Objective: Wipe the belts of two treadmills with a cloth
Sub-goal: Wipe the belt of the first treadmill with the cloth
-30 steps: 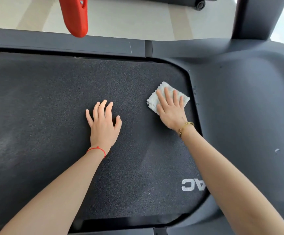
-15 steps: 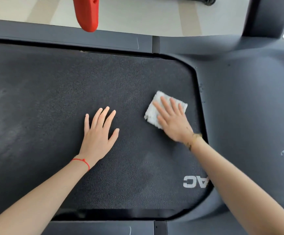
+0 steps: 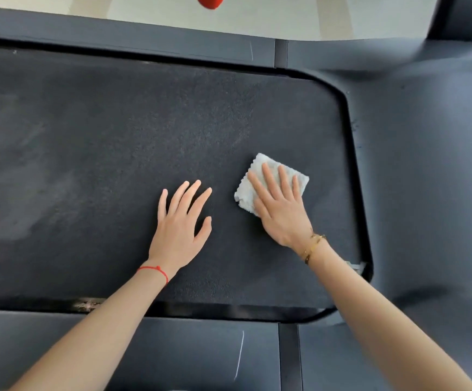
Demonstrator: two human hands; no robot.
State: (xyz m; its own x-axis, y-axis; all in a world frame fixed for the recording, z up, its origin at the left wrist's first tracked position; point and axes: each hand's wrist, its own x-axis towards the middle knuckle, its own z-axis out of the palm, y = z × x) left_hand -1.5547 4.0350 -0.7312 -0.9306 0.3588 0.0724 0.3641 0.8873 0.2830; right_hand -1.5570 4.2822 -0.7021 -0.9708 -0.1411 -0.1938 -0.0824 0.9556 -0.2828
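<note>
While the left hand (image 3: 179, 227) lies flat and empty on the dark textured treadmill belt (image 3: 116, 142), the right hand (image 3: 278, 210) beside it presses spread fingers onto a folded white cloth (image 3: 268, 167).

A red object (image 3: 210, 1) hangs above pale floor (image 3: 327, 21).

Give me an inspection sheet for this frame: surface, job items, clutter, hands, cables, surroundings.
Surface: dark textured belt, paler dusty smears at its left end.
Job's things: white cloth folded, flat on belt near the right end.
Clutter: nothing seen.
Grippers: right hand flat on cloth; left hand flat on bare belt, fingers spread.
Cables: nothing seen.
Surroundings: dark side rails, light floor beyond, red object at top edge.
</note>
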